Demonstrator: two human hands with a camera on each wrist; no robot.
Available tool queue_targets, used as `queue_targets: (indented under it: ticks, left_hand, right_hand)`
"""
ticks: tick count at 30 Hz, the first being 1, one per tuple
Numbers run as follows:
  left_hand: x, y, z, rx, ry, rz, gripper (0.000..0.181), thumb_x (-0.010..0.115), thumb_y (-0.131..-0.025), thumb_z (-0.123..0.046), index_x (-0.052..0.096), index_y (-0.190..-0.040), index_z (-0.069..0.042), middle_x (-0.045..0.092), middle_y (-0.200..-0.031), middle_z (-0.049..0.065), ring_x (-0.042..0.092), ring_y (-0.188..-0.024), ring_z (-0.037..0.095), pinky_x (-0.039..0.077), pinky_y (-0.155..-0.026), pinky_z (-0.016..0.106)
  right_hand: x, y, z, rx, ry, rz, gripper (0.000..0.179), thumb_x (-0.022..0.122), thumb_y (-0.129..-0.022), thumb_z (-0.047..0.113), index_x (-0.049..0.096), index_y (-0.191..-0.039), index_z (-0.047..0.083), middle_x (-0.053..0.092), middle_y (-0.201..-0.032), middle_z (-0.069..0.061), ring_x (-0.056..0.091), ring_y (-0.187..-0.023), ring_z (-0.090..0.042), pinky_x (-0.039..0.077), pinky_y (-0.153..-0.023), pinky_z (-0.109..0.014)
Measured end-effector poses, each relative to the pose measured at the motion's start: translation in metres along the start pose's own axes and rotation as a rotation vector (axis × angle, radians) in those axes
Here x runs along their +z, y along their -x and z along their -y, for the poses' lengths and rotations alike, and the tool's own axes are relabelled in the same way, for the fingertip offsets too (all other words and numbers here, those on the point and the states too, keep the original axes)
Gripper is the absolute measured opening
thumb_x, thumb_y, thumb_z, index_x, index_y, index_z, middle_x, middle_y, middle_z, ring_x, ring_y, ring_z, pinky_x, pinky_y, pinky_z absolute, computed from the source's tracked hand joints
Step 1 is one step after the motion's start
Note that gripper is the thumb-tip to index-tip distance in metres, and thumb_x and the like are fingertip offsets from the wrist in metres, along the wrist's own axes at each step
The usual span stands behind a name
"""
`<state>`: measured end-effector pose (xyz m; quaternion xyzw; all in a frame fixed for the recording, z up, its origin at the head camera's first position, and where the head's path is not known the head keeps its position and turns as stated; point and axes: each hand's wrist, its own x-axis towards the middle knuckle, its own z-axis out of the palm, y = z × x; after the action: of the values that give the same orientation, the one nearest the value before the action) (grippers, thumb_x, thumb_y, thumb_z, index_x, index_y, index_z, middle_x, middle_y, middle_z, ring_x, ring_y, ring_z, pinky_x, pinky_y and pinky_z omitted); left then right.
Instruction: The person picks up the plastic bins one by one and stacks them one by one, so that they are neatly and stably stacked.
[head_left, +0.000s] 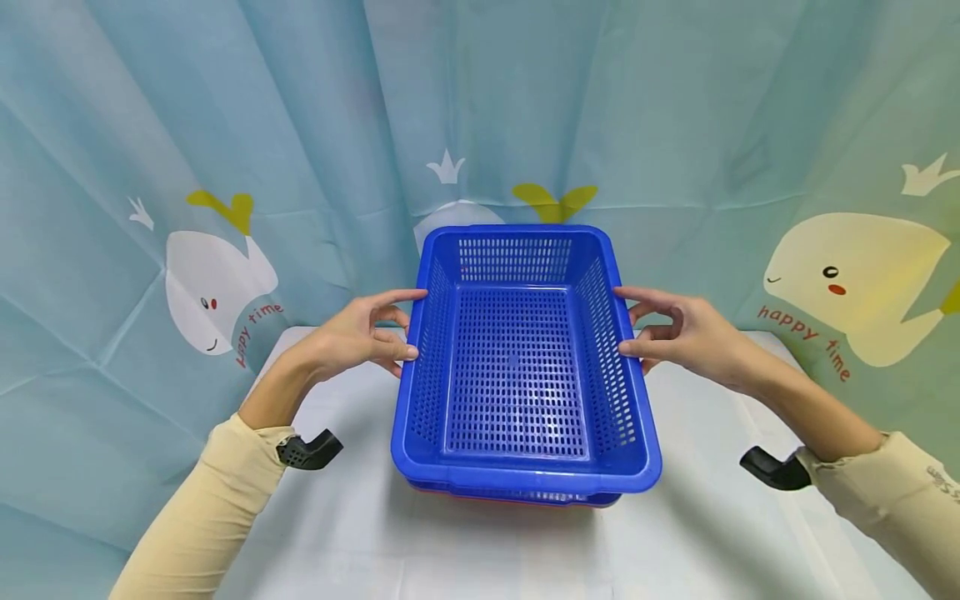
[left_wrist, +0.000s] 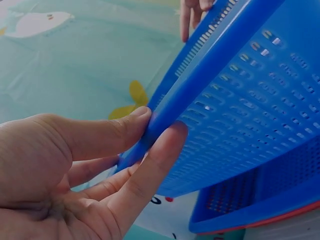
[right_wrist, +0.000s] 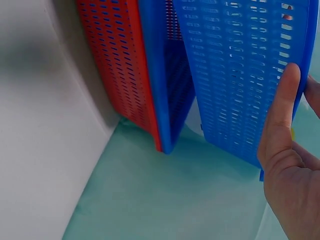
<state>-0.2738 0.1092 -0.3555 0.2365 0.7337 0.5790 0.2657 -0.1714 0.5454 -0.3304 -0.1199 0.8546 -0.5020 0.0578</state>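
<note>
A blue rectangular basket (head_left: 525, 480) with slotted walls and floor is held up in both hands, its inside facing me. The left hand (head_left: 351, 337) pinches the rim on the left long side, thumb on one face and fingers on the other. On the opposite side, the right hand (head_left: 688, 340) grips the rim the same way. Under it, apart from the held one, a second blue basket (right_wrist: 159, 85) sits nested in a red basket (right_wrist: 111, 65). In the head view the held basket hides most of that stack.
The stack rests on a white table (head_left: 480, 554). Behind rises a light blue-green curtain (head_left: 660, 108) printed with whales. Dark wrist-worn devices (head_left: 309, 451) stick out from both cream sleeves (head_left: 213, 492).
</note>
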Motion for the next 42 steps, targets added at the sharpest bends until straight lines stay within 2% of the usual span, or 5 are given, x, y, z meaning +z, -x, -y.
queue_targets:
  ticks: [8,18,24,30,42]
  left_hand:
    - [0.001,-0.012,0.014,0.008,0.009,0.017,0.084,0.079,-0.088,0.002,0.038,-0.159,-0.018,0.049,-0.116,0.017,0.073,-0.086,0.029,0.062,-0.08,0.051]
    - [-0.001,-0.02,0.035,-0.012,0.018,0.031,0.084,0.079,-0.087,0.001,0.038,-0.158,-0.019,0.05,-0.114,0.015,0.073,-0.083,0.029,0.062,-0.08,0.05]
    - [-0.002,-0.024,0.047,-0.006,0.021,0.05,0.084,0.079,-0.088,0.001,0.036,-0.159,-0.015,0.048,-0.114,0.015,0.072,-0.082,0.028,0.062,-0.079,0.051]
    - [-0.002,-0.027,0.053,-0.007,0.024,0.067,0.084,0.077,-0.088,0.003,0.036,-0.159,-0.013,0.046,-0.114,0.016,0.071,-0.081,0.027,0.062,-0.079,0.051]
    - [0.001,-0.031,0.064,-0.034,0.009,0.062,0.084,0.078,-0.088,0.002,0.036,-0.159,-0.013,0.047,-0.114,0.017,0.071,-0.082,0.027,0.062,-0.08,0.051]
  right_hand:
    - [0.002,-0.003,-0.016,0.051,-0.003,0.0,0.078,0.079,-0.092,0.012,0.037,-0.158,0.007,0.054,-0.122,-0.024,0.075,-0.08,-0.029,0.064,-0.073,-0.042]
    - [0.009,-0.011,-0.036,0.078,-0.058,0.013,0.077,0.08,-0.091,0.012,0.039,-0.157,0.005,0.054,-0.121,-0.025,0.075,-0.08,-0.029,0.064,-0.073,-0.045]
    - [0.013,-0.015,-0.045,0.093,-0.075,0.026,0.077,0.08,-0.091,0.012,0.039,-0.156,0.005,0.052,-0.122,-0.026,0.074,-0.081,-0.03,0.064,-0.074,-0.046]
    - [0.017,-0.016,-0.053,0.11,-0.068,0.04,0.08,0.08,-0.091,0.014,0.036,-0.157,0.004,0.053,-0.121,-0.027,0.074,-0.084,-0.03,0.064,-0.074,-0.045]
    - [0.022,-0.017,-0.064,0.133,-0.069,0.047,0.081,0.08,-0.091,0.014,0.036,-0.157,0.002,0.049,-0.123,-0.027,0.074,-0.084,-0.029,0.064,-0.073,-0.045]
